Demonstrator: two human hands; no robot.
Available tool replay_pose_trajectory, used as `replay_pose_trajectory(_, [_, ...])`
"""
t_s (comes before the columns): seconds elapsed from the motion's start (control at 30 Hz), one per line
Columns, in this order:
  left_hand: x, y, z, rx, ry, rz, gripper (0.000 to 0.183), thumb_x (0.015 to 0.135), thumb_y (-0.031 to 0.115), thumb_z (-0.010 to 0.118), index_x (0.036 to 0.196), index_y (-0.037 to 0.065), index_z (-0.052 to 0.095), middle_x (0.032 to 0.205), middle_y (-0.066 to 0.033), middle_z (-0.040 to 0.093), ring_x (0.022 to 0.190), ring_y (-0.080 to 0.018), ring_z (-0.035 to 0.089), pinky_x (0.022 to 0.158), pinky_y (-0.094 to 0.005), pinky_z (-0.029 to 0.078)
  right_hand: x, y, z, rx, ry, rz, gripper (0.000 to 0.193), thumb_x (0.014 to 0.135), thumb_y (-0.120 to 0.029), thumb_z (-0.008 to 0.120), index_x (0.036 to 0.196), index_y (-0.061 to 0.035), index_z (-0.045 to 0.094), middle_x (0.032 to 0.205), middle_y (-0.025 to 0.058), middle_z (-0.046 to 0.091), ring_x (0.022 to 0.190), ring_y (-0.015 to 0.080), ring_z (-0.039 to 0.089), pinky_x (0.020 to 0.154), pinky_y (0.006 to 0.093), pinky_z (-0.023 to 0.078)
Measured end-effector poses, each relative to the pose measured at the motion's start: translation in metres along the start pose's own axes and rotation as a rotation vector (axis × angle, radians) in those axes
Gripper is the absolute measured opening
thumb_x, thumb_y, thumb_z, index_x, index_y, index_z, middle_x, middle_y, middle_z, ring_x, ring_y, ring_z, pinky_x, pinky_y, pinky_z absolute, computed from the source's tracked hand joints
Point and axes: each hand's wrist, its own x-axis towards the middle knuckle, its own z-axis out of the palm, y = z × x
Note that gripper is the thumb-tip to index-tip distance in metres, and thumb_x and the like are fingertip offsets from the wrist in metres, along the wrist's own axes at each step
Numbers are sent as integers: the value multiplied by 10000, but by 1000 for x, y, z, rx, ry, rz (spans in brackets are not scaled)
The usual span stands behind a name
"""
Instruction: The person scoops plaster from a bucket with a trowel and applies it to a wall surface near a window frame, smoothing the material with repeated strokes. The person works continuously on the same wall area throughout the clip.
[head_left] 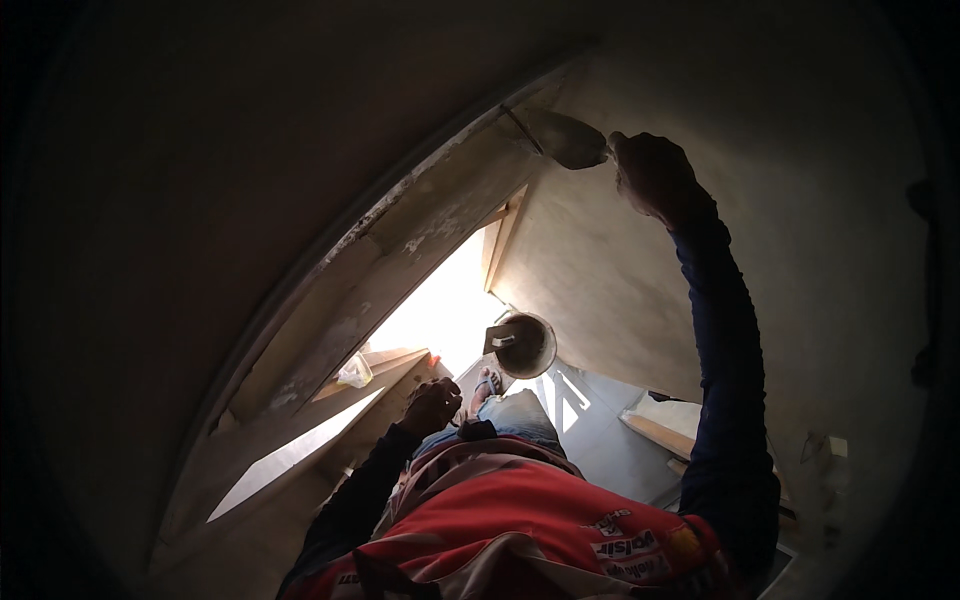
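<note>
My right hand (655,180) is raised high at the upper right, its fingers wrapped round the handle of a trowel (568,140). The leaf-shaped grey blade points left, against or close to the corner where a long beam (400,240) meets the plastered wall (610,260); dim light hides whether it touches. Down near my waist, my left hand (432,405) is curled closed. Whatever it may hold is too dark to name. Below, a round bucket (545,350) has a flat tool with a handle (503,340) lying across its left rim.
Bright light comes through an opening (440,290) beside the beam, with wooden boards (505,235) along its edge. A clear plastic bag (355,372) lies on a wooden ledge at the left. My sandalled foot (487,382) is beside the bucket. More timber (660,435) is at the lower right.
</note>
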Motion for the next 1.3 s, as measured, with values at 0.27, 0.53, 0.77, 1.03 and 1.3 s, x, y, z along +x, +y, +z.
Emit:
replay_pose_trajectory(0.27, [-23, -59, 19, 28, 118, -29, 293, 954, 353, 651, 1100, 101, 686, 992, -191, 732, 1008, -405, 695, 879, -538, 527, -1, -6, -8, 19, -72, -69, 280, 899, -58, 687, 1172, 4, 678, 844, 197, 731, 788, 340, 749, 735, 465, 601])
replay_pose_trajectory(0.53, [-15, -62, 16, -41, 117, -86, 324, 940, 347, 670, 1092, 62, 680, 975, -178, 733, 978, -396, 692, 866, -531, 531, 1, -3, -4, -44, -29, -11, 211, 905, -109, 694, 1082, 5, 684, 825, 176, 742, 797, 335, 762, 721, 468, 611])
replay_pose_trajectory(0.77, [-26, -64, 18, -10, 107, -98, 326, 931, 345, 683, 1094, 65, 709, 1004, -184, 737, 1004, -392, 688, 875, -525, 534, 0, -9, -7, -45, -84, 6, 247, 886, -103, 694, 1108, 5, 676, 838, 184, 737, 807, 341, 758, 745, 473, 611])
replay_pose_trajectory(1.03, [-33, -104, 37, 73, 185, 58, 314, 947, 341, 688, 1129, 85, 700, 1036, -169, 737, 1031, -388, 680, 893, -517, 532, -1, -16, -12, -70, -79, 0, 276, 872, -85, 685, 1134, 3, 672, 875, 182, 744, 845, 351, 756, 750, 475, 608])
replay_pose_trajectory(1.3, [-34, -100, 37, -58, 135, -65, 324, 953, 336, 685, 1133, 67, 701, 1075, -193, 727, 1051, -391, 681, 907, -511, 530, 8, -16, -16, -93, -111, 19, 296, 881, -82, 674, 1166, -2, 682, 879, 200, 744, 873, 352, 758, 778, 478, 606])
